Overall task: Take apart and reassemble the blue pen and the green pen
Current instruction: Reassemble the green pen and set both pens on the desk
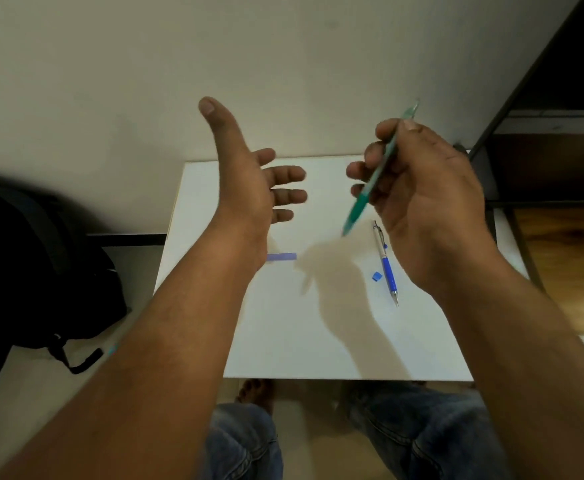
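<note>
The white desk [283, 341] lies beneath both your hands: your left hand [249, 181] hovers with fingers spread, released and holding nothing, while your right hand [429, 202] beside it grasps the green pen [363, 199] by its barrel, tip slanting down. The blue pen [387, 268] lies on the desk just below your right hand, a blue strip [282, 256] lies below your left hand, and a small blue scrap [376, 276] sits beside the blue pen.

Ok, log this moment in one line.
right hand: holds green pen, raised | left hand: open, empty | blue pen: lying on table
</note>
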